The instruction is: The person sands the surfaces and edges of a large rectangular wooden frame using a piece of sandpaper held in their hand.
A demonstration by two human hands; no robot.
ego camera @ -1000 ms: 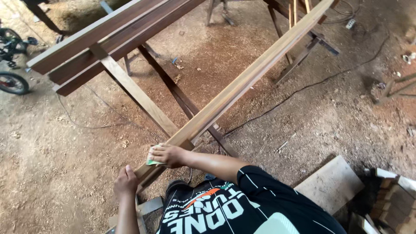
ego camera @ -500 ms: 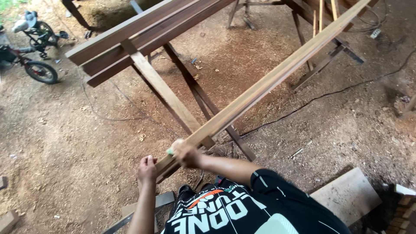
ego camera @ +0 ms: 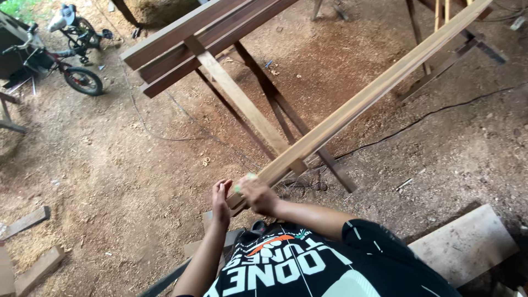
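While the long wooden batten (ego camera: 363, 102) runs from lower centre to upper right, its near end is sanded: right hand (ego camera: 257, 195) pressed on a green pad (ego camera: 242, 183), left hand (ego camera: 221, 199) fingers closed at the end; a steady stroke seems called for.

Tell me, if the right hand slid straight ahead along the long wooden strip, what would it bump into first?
Probably nothing soon: the right hand rests on the long wooden strip, whose top looks bare all the way up, though its far end is cut off.
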